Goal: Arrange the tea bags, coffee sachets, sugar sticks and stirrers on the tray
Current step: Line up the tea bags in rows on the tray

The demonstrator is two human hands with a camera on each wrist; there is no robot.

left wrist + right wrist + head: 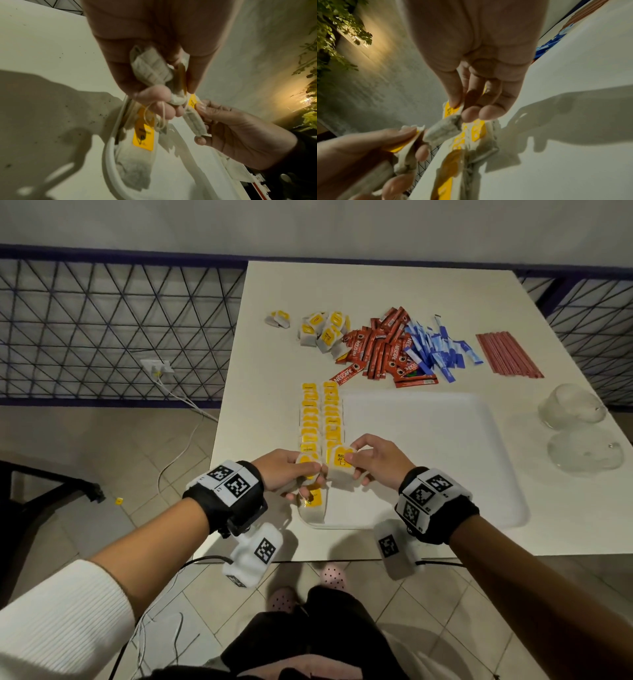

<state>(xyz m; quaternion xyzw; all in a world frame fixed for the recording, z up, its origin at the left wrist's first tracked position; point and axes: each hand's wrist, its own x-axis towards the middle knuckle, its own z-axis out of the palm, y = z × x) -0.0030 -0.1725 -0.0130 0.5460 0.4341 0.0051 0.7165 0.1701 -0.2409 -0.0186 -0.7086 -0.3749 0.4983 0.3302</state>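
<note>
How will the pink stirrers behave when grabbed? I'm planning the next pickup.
The pink stirrers lie flat as a neat, parallel bundle of thin, straight sticks, so they probably stay stiff and weigh little. Being loose, they would likely scatter or slide apart if pushed from one side. Thin and flat on the table, single ones may be hard to pinch.

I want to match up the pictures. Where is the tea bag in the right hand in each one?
Head: tea bag at lower middle, pinched by the right hand.
Left wrist: right of middle.
Right wrist: at middle, below the fingertips.
Shared landmark: the white tray.
</note>
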